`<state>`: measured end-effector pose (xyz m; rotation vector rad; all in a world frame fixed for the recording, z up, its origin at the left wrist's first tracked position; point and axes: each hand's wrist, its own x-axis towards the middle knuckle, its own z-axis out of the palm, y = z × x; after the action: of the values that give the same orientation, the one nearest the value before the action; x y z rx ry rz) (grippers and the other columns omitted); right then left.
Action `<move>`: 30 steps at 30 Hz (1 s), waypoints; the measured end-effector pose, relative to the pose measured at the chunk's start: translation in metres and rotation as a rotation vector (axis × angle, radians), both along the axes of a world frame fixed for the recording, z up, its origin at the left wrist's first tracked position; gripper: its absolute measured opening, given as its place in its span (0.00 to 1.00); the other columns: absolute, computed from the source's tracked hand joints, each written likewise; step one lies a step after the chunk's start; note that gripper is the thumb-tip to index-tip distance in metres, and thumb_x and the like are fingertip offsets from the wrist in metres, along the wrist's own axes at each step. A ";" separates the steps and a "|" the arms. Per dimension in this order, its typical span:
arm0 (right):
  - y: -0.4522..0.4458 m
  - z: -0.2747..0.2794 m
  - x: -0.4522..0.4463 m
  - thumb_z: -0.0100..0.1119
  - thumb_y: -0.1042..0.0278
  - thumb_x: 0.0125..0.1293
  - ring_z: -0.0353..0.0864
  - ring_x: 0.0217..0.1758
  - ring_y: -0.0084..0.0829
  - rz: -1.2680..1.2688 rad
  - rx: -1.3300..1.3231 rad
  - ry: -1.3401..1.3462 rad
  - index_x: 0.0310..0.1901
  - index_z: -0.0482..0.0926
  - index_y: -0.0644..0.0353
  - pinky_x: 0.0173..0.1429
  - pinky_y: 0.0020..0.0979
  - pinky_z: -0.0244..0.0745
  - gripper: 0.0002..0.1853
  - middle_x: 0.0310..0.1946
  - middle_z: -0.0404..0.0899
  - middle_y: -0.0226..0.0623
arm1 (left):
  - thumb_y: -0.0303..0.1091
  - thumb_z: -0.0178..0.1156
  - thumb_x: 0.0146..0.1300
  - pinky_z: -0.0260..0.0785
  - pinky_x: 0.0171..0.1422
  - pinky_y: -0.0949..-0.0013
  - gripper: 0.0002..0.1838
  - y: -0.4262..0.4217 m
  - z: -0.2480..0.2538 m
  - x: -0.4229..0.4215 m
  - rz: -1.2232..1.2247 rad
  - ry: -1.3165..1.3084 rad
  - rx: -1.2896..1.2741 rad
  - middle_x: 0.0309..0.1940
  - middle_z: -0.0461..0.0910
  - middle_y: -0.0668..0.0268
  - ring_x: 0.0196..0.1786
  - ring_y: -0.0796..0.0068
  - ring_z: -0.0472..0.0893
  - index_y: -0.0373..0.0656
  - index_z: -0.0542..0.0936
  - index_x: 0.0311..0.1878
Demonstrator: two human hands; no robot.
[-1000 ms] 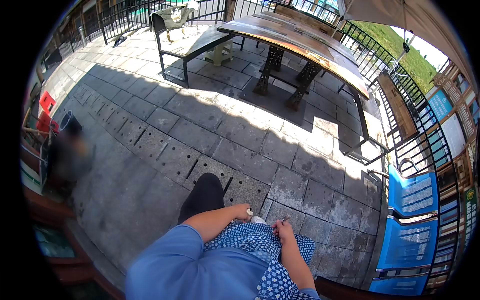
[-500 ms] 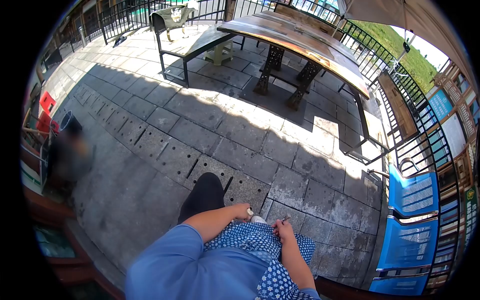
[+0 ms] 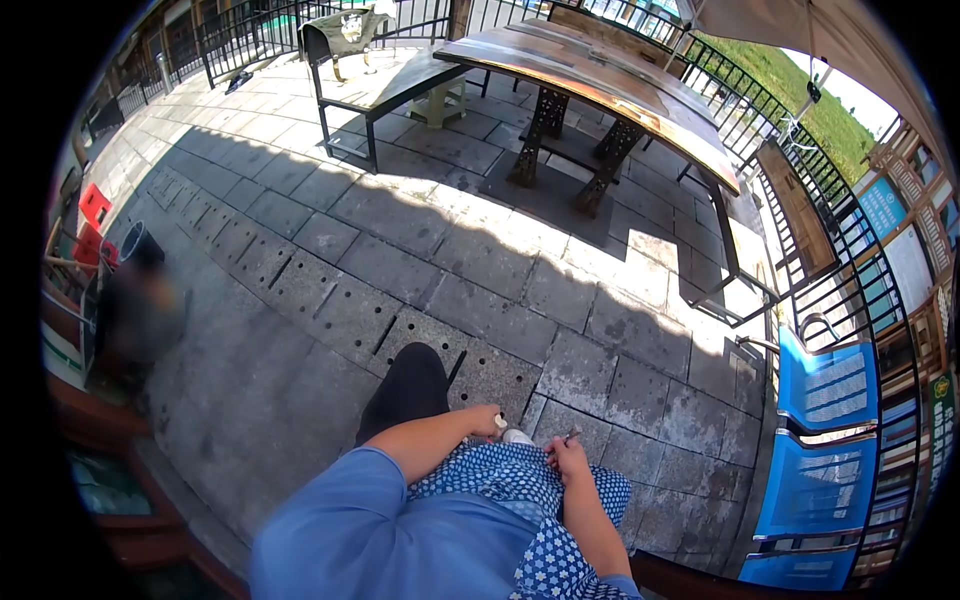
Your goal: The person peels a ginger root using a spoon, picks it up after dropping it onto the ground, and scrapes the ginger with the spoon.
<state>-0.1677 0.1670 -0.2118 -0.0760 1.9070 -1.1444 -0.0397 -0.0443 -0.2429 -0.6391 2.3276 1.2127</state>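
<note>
very little differs from a second ago: our hands keep to the same spots over our lap, and the view has shifted only by a sliver. our left hand (image 3: 485, 422) has its fingers curled around a small pale thing (image 3: 501, 423), which shows at the hand's right edge, just past the blue flowered cloth (image 3: 490, 480) on our lap. our right hand (image 3: 566, 457) grips a small dark thing (image 3: 571, 437) that juts out ahead of the fingers; its tip looks slightly paler than before, and it is too small for us to tell what it is. the two things stay apart. our dark trouser leg (image 3: 408, 388) still shows just ahead of the left forearm. around us, everything seems as it was: blue chairs (image 3: 825, 380) at our right, a black bucket (image 3: 141, 243) at far left, and, beyond the grey paving (image 3: 480, 265), an olive bag (image 3: 345, 32) hanging at the end of a bench (image 3: 405, 83).
</note>
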 end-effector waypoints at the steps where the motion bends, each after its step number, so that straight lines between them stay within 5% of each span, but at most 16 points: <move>1: 0.000 0.000 0.000 0.46 0.59 0.64 0.71 0.16 0.21 0.003 0.006 -0.001 0.28 0.74 0.61 0.19 0.21 0.61 0.14 0.20 0.74 0.32 | 0.44 0.67 0.42 0.67 0.51 0.60 0.29 0.000 0.001 0.000 0.000 -0.001 0.000 0.45 0.76 0.52 0.48 0.54 0.75 0.40 0.72 0.48; 30: -0.001 0.002 0.000 0.47 0.58 0.64 0.70 0.16 0.20 0.010 0.013 0.002 0.28 0.74 0.60 0.18 0.20 0.59 0.14 0.20 0.74 0.31 | 0.42 0.67 0.43 0.66 0.52 0.61 0.30 0.000 0.007 0.000 0.013 -0.052 0.005 0.46 0.75 0.52 0.50 0.54 0.74 0.41 0.72 0.50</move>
<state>-0.1672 0.1665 -0.2097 -0.0794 1.9133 -1.1259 -0.0399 -0.0445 -0.2360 -0.6775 2.2805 1.1925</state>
